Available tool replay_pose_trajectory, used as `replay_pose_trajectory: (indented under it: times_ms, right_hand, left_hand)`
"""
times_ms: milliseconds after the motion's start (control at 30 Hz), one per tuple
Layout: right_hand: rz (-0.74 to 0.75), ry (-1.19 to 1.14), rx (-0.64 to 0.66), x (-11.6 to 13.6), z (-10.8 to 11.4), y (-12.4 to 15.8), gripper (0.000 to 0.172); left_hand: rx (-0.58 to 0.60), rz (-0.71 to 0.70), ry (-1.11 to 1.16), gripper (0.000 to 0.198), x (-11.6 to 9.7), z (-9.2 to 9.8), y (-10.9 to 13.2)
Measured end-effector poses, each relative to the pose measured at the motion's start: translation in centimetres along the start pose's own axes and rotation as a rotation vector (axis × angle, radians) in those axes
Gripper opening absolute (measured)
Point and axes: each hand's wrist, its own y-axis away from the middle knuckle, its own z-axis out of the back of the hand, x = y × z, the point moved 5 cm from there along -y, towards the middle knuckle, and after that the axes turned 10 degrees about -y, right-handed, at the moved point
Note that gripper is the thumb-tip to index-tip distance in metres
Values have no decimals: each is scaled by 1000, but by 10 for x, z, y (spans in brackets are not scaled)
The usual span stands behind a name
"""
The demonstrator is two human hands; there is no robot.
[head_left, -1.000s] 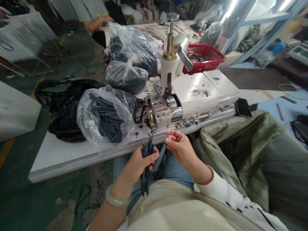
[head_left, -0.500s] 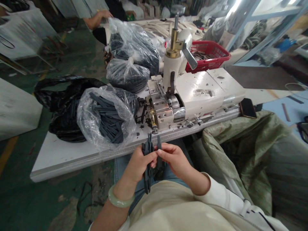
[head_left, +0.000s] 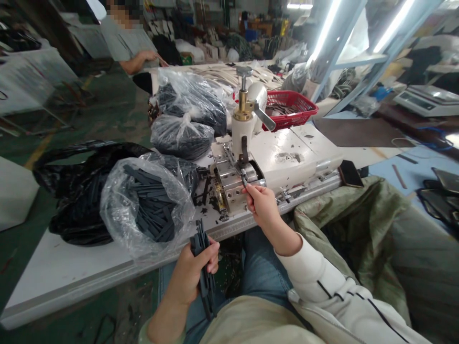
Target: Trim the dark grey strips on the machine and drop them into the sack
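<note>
Left hand (head_left: 195, 267) nearest, just short of the counter's (head_left: 75, 272) front edge; grip closed round a bundle of dark strips (head_left: 205, 286), bundle upright-ish, tilted, its top end near the edge. Olive cloth (head_left: 333, 205) right of the legs, up against the front edge. Right hand (head_left: 263, 205) over the front edge, at the machine (head_left: 294, 153); grip pinching a dark strip (head_left: 244, 180), thumb against finger, strip end at the metal roller; mostly hidden, contact can't be told. Clear bag (head_left: 113, 215), open, by the front edge toward the left corner, loose strips (head_left: 158, 208) inside. Black bag (head_left: 77, 210) beside it, nearer the left edge. Dark scraps (head_left: 205, 191) between clear bag and machine. Phone (head_left: 350, 173) at the machine's right end, by the front edge. Two tied bags (head_left: 184, 136) toward the back edge, red basket (head_left: 297, 112) behind the machine. Farther off, a co-worker's hand (head_left: 148, 57).
</note>
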Motion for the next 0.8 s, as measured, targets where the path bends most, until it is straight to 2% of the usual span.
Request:
replay_pose_trajectory:
  times_ms: [100,200,267,333,433,500,533,600,667,733,800]
  right_hand:
    - [30,-29,-33,1,0,-1,33]
    - [186,17,-133,13,16,2,33]
    - [398,210,-222,29,34,12,32]
    - [670,525,-253,45,48,30,28]
    - [1049,938,-112,53,59,62,18]
    - [1191,1086,-50,52,66,80,16]
    - [1214,1130,-50,51,70,87,16]
    - [1174,1134,-65,50,76,96,14]
    - [1030,1013,-50,48,79,99,12]
    - [781,768,-48,42,82,96,8]
    - [439,408,-79,29,87,90,14]
  left_hand:
    - [7,5,9,28,1,-1,-2]
    - [23,4,34,25,0,-2,-1]
    - [38,13,57,23,0,-2,0]
    - [61,26,81,23,1,-3,0]
    - [99,42,108,23,3,-6,-2]
    - [121,48,117,22,4,-9,-4]
    - [131,51,120,22,5,-11,-4]
    - [146,57,126,22,6,-15,-5]
    - [155,63,129,23,6,-18,-5]
    - [160,75,132,24,7,-20,-4]
    - [156,90,140,26,7,-21,-2]
